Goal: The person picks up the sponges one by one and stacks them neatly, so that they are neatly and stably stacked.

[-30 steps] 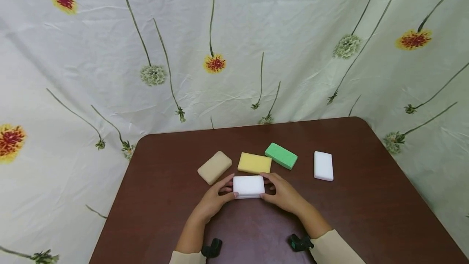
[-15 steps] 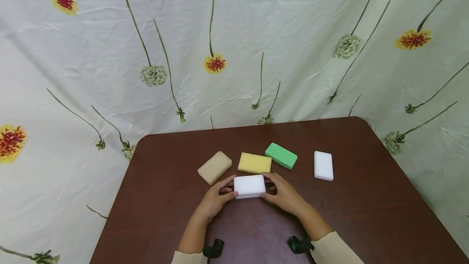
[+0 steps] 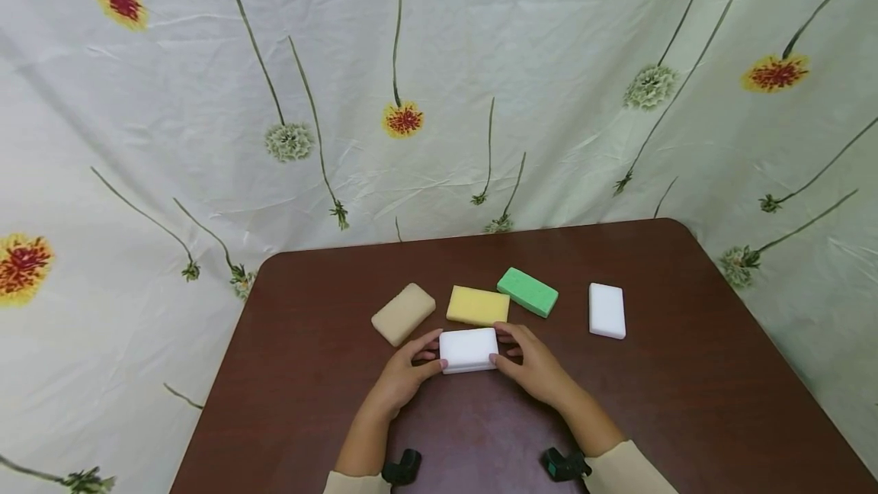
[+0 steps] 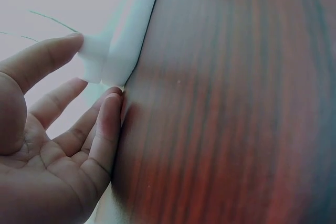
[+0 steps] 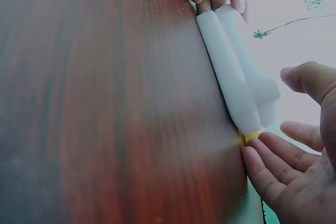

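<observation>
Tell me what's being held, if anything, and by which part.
Two stacked white blocks: the left hand appears to pinch them at their left end. The right hand is beside the right end, thumb apart.

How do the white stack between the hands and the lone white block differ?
The white stack shows two layers, the lone white block apparently one. The stack sits between left hand and right hand; the block lies apart. The stack's long side runs sideways, the block's away from the person. Both are white.
</observation>
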Motion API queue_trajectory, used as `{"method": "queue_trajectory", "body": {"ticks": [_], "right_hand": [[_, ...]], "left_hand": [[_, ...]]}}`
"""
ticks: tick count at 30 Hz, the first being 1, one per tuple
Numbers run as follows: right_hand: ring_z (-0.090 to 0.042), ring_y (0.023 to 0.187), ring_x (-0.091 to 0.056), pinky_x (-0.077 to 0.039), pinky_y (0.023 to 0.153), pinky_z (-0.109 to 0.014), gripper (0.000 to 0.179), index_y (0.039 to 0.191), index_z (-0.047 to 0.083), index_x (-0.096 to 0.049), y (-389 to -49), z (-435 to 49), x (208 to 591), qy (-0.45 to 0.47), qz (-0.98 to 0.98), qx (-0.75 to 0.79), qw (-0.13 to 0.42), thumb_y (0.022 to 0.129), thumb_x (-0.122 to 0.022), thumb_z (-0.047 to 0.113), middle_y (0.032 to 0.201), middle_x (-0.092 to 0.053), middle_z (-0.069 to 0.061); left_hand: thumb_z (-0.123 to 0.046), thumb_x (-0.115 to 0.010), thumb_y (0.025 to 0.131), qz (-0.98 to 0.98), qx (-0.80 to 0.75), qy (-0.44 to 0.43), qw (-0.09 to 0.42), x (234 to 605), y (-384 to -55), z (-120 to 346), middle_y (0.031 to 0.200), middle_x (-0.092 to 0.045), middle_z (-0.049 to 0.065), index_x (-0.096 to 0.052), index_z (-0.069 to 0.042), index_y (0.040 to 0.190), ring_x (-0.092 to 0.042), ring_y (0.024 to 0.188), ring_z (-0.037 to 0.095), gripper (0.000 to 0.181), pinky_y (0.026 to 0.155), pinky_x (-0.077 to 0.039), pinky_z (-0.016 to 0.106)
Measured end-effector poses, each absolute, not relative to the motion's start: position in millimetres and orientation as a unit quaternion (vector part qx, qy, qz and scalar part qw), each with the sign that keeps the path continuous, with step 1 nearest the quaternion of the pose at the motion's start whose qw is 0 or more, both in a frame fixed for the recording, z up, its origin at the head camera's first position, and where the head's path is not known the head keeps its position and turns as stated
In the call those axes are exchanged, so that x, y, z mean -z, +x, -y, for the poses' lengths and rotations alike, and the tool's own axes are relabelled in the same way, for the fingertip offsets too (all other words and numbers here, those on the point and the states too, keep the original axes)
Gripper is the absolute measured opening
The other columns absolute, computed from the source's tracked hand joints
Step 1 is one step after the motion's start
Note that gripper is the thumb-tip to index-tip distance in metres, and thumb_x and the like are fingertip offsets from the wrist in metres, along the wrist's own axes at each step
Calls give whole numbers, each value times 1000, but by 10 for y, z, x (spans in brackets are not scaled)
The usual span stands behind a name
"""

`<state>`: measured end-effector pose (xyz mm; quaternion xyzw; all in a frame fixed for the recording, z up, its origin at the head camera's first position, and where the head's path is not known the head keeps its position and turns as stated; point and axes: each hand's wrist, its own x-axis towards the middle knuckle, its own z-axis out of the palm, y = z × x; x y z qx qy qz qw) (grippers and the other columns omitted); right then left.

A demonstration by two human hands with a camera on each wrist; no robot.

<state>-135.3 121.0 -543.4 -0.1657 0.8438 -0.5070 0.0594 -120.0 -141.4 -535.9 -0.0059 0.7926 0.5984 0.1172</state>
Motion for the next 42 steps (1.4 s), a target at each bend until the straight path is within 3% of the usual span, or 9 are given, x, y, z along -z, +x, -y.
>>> {"method": "queue_trajectory", "body": {"ticks": [26,42], "right_hand": [[-30,123,-59,-50,99,-49,51,141,2,-54,-1313,-1412,5445,-104,-856,504,-51,95,-71,16,134,-61,-13],[-29,121,-57,-47,100,-49,58,143,5,-53,-1363,-1628,5399,-40,-858,503,-94,92,-76,21,131,-60,-14]], "left_hand": [[-18,-77,89,-791,-600,-7,122,5389,-1207,1422,132,-62,8,-58,-17,144,-56,116,24,57,87,-48,28],[-22,-77,90,-795,-591,8,134,5401,-1218,1456,134,-60,10,-56,-17,146,-54,117,24,60,88,-48,24]]}}
